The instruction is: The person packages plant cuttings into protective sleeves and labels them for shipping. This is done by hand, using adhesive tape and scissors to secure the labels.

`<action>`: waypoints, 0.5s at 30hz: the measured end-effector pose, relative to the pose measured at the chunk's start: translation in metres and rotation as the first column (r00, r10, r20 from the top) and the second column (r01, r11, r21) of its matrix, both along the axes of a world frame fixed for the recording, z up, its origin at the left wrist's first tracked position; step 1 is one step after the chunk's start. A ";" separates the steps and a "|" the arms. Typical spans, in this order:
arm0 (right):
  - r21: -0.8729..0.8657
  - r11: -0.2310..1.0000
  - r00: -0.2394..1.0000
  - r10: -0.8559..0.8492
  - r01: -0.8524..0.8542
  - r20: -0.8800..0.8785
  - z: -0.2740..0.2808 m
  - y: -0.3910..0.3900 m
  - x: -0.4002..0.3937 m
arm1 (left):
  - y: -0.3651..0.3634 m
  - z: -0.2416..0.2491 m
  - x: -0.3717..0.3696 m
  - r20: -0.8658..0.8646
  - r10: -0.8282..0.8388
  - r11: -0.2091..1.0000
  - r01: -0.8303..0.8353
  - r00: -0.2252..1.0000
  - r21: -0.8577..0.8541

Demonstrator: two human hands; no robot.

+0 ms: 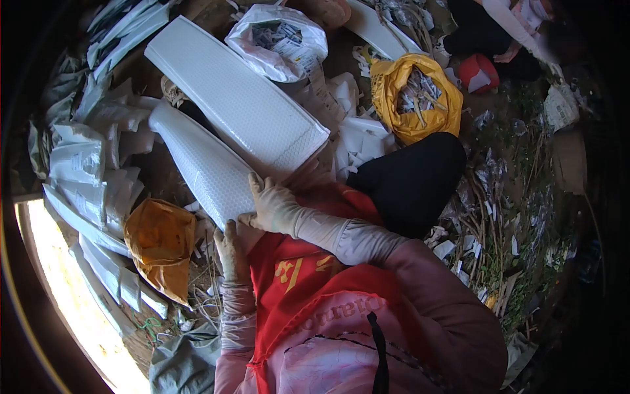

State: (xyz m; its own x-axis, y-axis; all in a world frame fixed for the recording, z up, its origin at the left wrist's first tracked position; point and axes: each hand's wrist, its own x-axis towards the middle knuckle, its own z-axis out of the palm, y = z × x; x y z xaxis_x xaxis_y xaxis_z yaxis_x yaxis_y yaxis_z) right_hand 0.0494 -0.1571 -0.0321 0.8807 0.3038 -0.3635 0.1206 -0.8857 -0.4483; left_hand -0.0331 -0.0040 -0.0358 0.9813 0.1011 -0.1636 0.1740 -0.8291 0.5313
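A long sheet of white bubble wrap [200, 157], curved lengthwise, lies with its near end at my lap. My right hand [272, 205], in a pale glove, rests at its right edge near that end, fingers partly spread. At the tip of the same end is my left hand [230, 253], also gloved, its fingertips against the edge of the wrap; what its fingers grip, if anything, is hard to tell. Just beyond, a flat stack of bubble-wrap sheets [239, 92] slants away from my knees. A red apron [282, 269] covers my lap.
Folded white packets [82, 164] pile up on the left, beside an open orange bag [159, 233]. Ahead stand a white bag [308, 43] and a yellow bag [384, 92] with small pieces inside. Twigs and scraps lie right. Another person [508, 26] sits at the upper right.
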 end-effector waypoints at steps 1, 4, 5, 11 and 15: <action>0.067 0.997 0.995 -0.033 0.039 -0.099 -0.003 -0.005 0.009 | -0.008 -0.001 0.004 0.000 0.137 0.955 -0.132 0.991 -0.266; 0.231 0.968 0.960 -0.026 0.093 -0.277 -0.023 -0.023 0.027 | -0.021 0.003 0.013 -0.137 0.355 0.634 -0.346 0.925 -0.692; 0.268 0.961 0.962 0.010 0.066 -0.272 -0.027 -0.029 0.031 | -0.021 0.010 0.016 -0.140 0.338 0.649 -0.338 0.931 -0.682; 0.220 0.972 0.989 -0.110 0.087 0.097 -0.050 -0.130 0.098 | 0.010 0.000 0.023 -0.301 0.293 0.605 -0.420 0.907 -0.676; -0.438 0.805 0.913 -0.391 0.401 0.118 -0.079 -0.245 0.114 | 0.038 -0.019 0.024 0.112 0.435 0.876 -0.391 0.893 -0.283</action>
